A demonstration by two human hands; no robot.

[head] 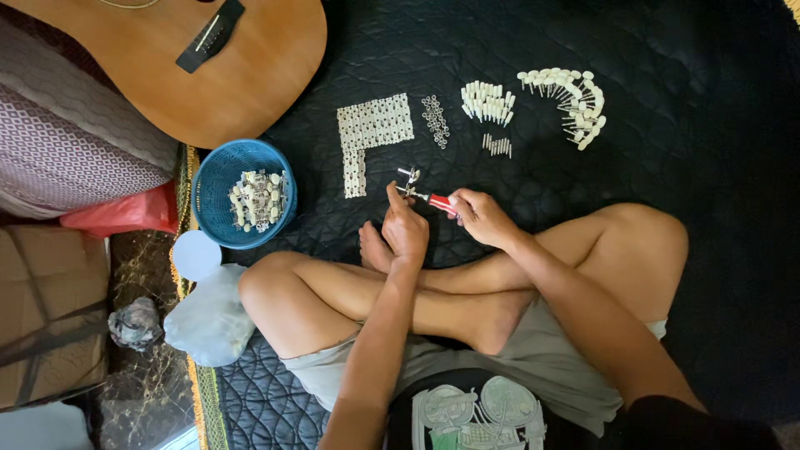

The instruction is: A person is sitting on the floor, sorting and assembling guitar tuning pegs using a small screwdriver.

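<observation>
Red-handled screwdriver (440,202), centre frame: right hand (482,217) is gripping its handle; left hand (406,229) is pinching small metal tuning-peg part (408,177) at its tip. Blue plastic basket (218,177) is sitting at left.

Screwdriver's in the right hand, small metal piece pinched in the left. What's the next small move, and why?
Probably keep the left hand steady and turn the red-handled screwdriver in the right hand: its tip already seems to meet the small metal part held above the quilt.
</observation>
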